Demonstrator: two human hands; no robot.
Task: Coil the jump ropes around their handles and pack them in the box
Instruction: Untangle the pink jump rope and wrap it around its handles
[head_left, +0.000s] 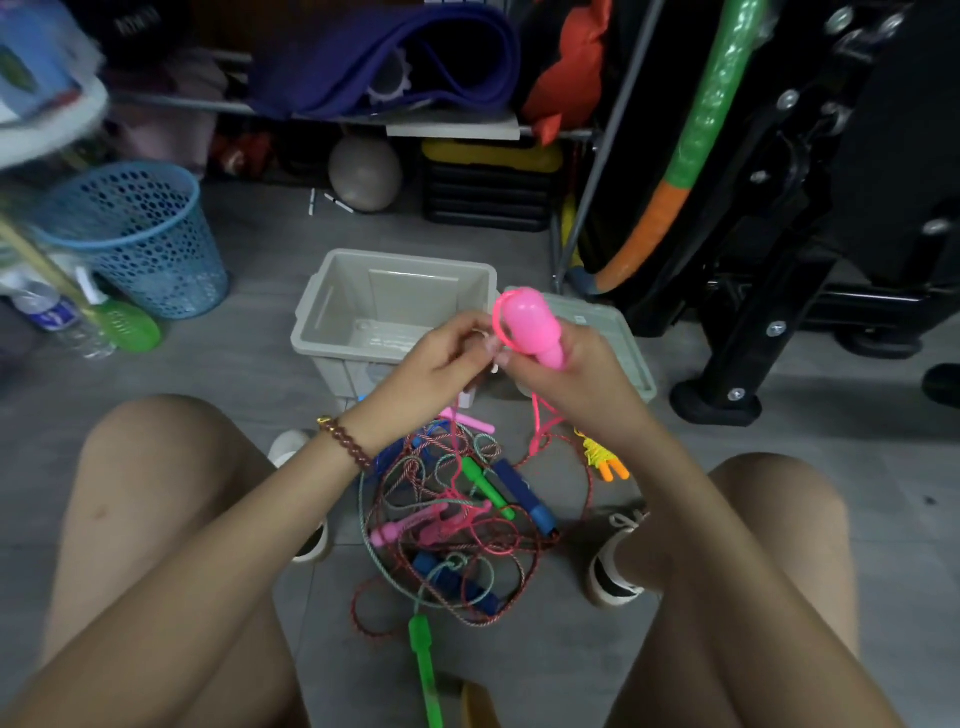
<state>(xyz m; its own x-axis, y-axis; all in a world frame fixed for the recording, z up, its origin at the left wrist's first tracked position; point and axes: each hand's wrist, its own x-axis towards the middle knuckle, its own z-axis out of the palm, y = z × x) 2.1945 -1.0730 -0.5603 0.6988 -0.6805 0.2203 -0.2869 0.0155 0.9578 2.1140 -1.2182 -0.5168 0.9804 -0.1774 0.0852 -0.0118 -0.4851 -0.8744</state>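
Note:
My right hand grips a bright pink jump rope handle upright in front of the open grey box. A thin pink rope loops over the handle's rounded top. My left hand pinches that rope beside the handle. More pink rope hangs down from my hands. Below, between my knees, lies a tangled pile of jump ropes with green, blue and pink handles. A small yellow rope with orange handles lies coiled to the pile's right.
The box lid lies to the right of the box. A blue mesh bin stands at the left with bottles beside it. Black gym equipment fills the right side. Shelving with mats and a ball runs along the back.

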